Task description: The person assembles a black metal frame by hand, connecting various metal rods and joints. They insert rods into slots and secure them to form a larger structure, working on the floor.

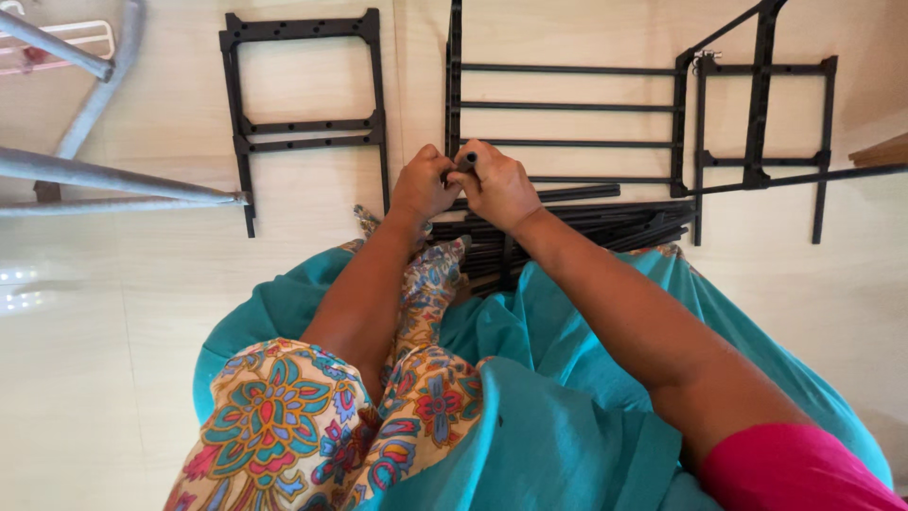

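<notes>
My left hand (423, 183) and my right hand (497, 185) meet just above a pile of black rods (605, 227) on the pale floor. Both hands close around the end of a thin black tube (469, 160), whose open tip shows between my fingers. Beyond my hands lies a black rack section with several parallel rails (567, 106). The rest of the tube is hidden behind my hands.
A black side frame (307, 123) lies on the floor to the left, another black frame (761, 118) to the right. Grey metal legs (104, 180) cross the left edge. My lap in teal and floral cloth (426, 378) fills the foreground.
</notes>
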